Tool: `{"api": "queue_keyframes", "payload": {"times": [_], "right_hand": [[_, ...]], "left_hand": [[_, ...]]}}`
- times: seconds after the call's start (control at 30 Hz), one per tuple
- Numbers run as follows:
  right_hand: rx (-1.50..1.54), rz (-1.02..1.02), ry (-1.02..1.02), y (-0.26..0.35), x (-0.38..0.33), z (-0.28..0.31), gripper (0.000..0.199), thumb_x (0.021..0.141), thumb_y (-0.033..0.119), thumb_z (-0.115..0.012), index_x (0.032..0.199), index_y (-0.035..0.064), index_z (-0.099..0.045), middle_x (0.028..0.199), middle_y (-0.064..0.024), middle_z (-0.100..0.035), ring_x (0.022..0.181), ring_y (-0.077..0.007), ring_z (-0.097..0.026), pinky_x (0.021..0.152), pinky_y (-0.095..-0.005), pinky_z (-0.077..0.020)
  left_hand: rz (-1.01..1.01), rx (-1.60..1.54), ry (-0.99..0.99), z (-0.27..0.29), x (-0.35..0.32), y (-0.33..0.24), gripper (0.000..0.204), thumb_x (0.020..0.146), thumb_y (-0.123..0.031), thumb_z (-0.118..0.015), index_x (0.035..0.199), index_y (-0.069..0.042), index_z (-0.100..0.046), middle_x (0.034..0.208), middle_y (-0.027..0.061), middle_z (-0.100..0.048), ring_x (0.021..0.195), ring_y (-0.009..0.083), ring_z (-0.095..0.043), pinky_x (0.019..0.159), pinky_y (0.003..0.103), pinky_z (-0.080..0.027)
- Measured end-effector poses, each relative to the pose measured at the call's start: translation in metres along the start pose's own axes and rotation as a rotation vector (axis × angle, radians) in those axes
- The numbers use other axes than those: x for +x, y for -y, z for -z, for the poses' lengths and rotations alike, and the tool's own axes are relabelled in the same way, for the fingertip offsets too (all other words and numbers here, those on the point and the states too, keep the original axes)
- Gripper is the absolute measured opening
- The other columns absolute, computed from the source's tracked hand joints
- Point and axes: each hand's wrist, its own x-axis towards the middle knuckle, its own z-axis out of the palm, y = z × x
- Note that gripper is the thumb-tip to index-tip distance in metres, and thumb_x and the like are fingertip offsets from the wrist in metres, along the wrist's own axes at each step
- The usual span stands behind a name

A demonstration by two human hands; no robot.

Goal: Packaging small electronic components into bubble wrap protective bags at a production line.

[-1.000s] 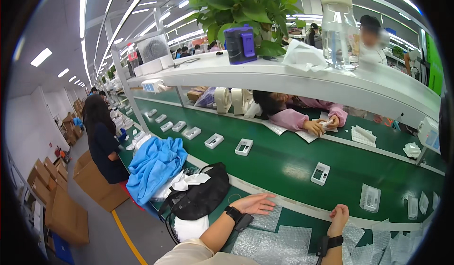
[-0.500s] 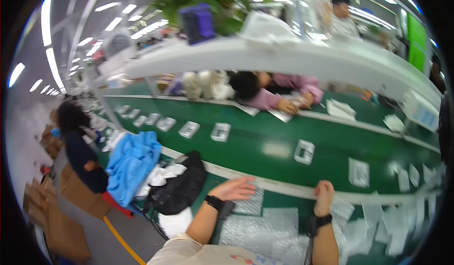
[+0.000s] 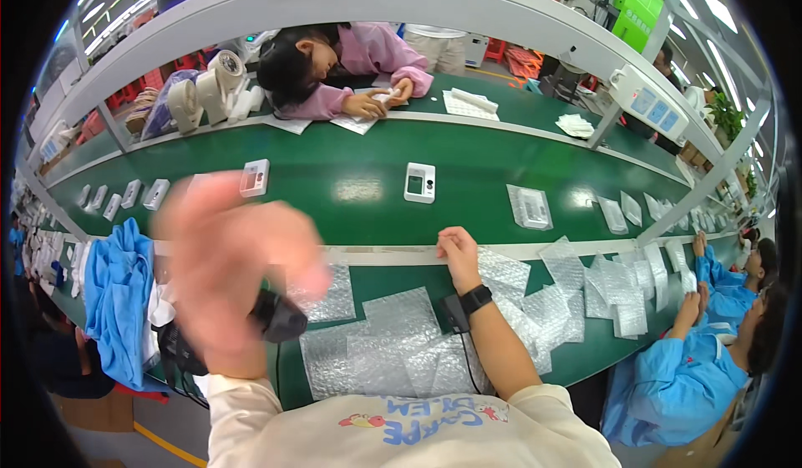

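My left hand (image 3: 238,259) is raised close to the camera and smeared by motion, so its fingers do not read clearly. My right hand (image 3: 458,255) rests by the pale rail at the belt's near edge, fingers curled in, with nothing visible in them. Beyond it on the green belt (image 3: 334,222) lies a small white device (image 3: 419,182) with a dark window. Another white device (image 3: 255,177) lies farther left, partly behind my left hand. Bubble-wrap sheets and pouches (image 3: 401,318) spread over the green bench below my hands.
A bubble-wrapped device (image 3: 530,207) lies on the belt to the right. Blue cloth (image 3: 121,301) is heaped at left. Across the belt a person in pink sleeves (image 3: 368,59) works with their hands. People in blue (image 3: 677,376) sit at right. A white shelf beam (image 3: 351,0) crosses overhead.
The view has swung right and downward. My left hand has risen from above the bubble wrap toward the camera. My right hand stays near the rail, fingers still curled.
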Motion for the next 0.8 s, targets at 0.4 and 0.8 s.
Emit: {"api": "queue_keyframes", "payload": {"times": [0.4, 0.8], "right_hand": [[-0.039, 0.053, 0.082, -0.012, 0.023, -0.016, 0.003, 0.081, 0.005, -0.053, 0.083, 0.0036, -0.053, 0.065, -0.0004, -0.052, 0.055, -0.0077, -0.049, 0.050, -0.0202, -0.0410], [-0.235, 0.247, 0.058, -0.002, -0.028, -0.013, 0.003, 0.077, 0.007, -0.053, 0.075, 0.0058, -0.054, 0.056, -0.0017, -0.050, 0.049, -0.0097, -0.048, 0.045, -0.0244, -0.0390]], "left_hand": [[-0.169, -0.072, 0.425, -0.013, 0.050, -0.061, 0.024, 0.085, -0.024, -0.053, 0.105, -0.010, -0.053, 0.091, 0.0052, -0.058, 0.085, 0.0133, -0.054, 0.071, 0.029, -0.043], [-0.674, 0.323, 0.567, 0.001, 0.119, -0.148, 0.017, 0.084, -0.021, -0.054, 0.095, -0.009, -0.054, 0.084, 0.0037, -0.058, 0.078, 0.0134, -0.054, 0.067, 0.028, -0.042]]}}
